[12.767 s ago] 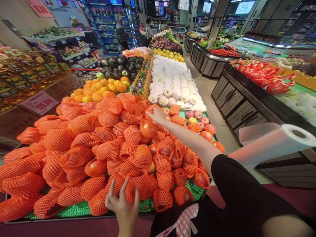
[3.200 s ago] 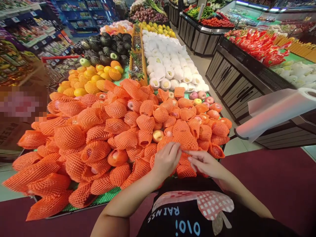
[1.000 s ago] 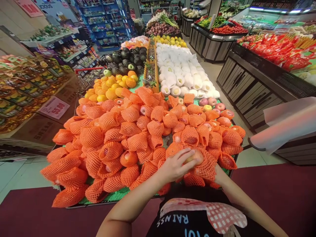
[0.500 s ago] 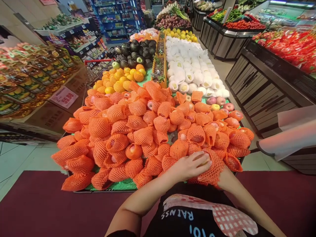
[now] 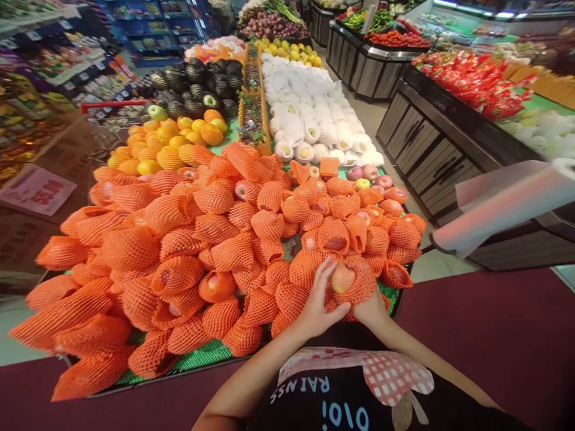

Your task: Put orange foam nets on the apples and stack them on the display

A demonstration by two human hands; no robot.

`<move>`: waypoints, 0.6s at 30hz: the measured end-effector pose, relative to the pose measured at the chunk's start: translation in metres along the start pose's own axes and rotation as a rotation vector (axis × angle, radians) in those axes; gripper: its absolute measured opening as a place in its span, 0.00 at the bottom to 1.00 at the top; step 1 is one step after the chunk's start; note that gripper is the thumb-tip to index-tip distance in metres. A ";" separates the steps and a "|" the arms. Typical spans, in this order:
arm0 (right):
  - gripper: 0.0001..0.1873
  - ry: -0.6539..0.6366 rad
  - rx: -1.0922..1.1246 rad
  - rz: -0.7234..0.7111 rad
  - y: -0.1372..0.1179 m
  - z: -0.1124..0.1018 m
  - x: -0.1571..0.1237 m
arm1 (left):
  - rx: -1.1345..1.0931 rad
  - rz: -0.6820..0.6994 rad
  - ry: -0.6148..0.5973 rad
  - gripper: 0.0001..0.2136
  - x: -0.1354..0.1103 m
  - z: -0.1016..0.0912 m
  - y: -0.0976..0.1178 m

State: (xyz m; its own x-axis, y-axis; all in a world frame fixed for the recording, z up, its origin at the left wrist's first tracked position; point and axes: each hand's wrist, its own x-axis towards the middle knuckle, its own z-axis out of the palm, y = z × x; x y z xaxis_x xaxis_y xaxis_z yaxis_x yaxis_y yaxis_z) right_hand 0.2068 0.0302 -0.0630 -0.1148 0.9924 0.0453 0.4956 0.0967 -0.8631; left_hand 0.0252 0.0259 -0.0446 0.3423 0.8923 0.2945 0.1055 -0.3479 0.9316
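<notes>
An apple (image 5: 342, 279) with yellow-red skin shows through the mouth of an orange foam net sleeve (image 5: 363, 281) just in front of my body. My right hand (image 5: 372, 312) grips the sleeved apple from below and the right, its fingers mostly hidden behind the net. At the apple's left side is my left hand (image 5: 318, 305), thumb and fingers spread apart, fingertips close to the fruit; whether they touch it I cannot tell. Around and beyond both hands lies a heap of apples in orange foam nets (image 5: 215, 239), some with skin showing at the openings.
Bare apples (image 5: 371, 173) lie at the heap's right back corner. Behind are white-netted fruit (image 5: 309, 108), oranges (image 5: 166, 140) and dark netted melons (image 5: 193, 84). A roll of clear plastic bags (image 5: 498, 209) juts in at right. Green matting (image 5: 202, 357) lines the stand's front edge.
My left hand has drawn back from over the apple to its left side, fingers opening. The sleeve's mouth now faces left with the apple visible. The view has swung right.
</notes>
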 end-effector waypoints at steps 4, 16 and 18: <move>0.28 -0.023 -0.139 -0.056 -0.016 0.000 -0.007 | -0.084 -0.096 0.066 0.36 -0.004 0.003 -0.018; 0.14 -0.505 -0.053 -0.308 -0.053 -0.063 -0.004 | -0.248 -0.148 0.380 0.31 -0.004 0.001 -0.027; 0.13 -0.590 -0.042 -0.268 -0.061 -0.078 -0.008 | -0.285 -0.181 0.371 0.30 -0.006 0.002 -0.029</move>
State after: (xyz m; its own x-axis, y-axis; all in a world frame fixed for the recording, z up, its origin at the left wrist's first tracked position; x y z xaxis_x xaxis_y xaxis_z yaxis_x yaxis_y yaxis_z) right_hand 0.2446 0.0227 0.0279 -0.6867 0.7259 -0.0377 0.4157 0.3497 -0.8396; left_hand 0.0218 0.0296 -0.0738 -0.0185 0.9913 0.1303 -0.1440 -0.1316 0.9808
